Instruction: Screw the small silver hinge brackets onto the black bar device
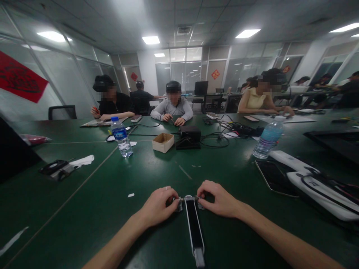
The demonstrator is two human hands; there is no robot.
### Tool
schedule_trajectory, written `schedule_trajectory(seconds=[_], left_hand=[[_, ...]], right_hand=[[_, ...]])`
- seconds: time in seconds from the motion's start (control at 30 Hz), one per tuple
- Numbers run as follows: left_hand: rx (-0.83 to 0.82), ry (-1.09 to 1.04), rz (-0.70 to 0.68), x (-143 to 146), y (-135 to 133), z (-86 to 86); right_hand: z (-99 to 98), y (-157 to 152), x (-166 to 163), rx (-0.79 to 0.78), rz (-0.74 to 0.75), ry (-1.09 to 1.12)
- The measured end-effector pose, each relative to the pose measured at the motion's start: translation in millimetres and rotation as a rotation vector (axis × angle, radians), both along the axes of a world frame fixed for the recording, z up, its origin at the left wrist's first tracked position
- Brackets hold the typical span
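A long narrow black bar with grey metal ends lies on the green table, pointing toward me. My left hand is closed in a pinch on a small metal fitting at the left of the bar's far end. My right hand pinches the matching fitting at the right side. Both hands rest on the table, either side of the bar's far end. What the fingertips hold beyond the fittings is hidden.
Two water bottles, a small cardboard box, a black device with cables, a phone and white cases lie further out. Black items sit at left. Several people sit at the far side.
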State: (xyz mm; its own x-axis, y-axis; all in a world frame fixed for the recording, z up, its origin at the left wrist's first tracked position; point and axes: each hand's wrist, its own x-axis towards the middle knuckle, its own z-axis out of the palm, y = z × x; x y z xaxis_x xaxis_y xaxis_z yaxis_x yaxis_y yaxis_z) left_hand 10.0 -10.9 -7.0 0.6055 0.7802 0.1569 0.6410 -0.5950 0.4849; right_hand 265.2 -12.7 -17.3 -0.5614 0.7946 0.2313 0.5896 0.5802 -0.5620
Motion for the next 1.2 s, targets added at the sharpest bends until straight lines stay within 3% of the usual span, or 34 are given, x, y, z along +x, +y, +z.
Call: schedule_trajectory(seconds=[0.83,1.2], left_hand=[[-0.046,-0.025,0.021,-0.1,-1.8,-0.6],[-0.05,-0.05,-0.005,0.2,-0.9,-4.1]], right_hand=[[6.0,-4.2,-4.9,-0.036,-0.027,-0.03],[2.9,-2.3,-5.6,0.031,-0.002,-0.007]])
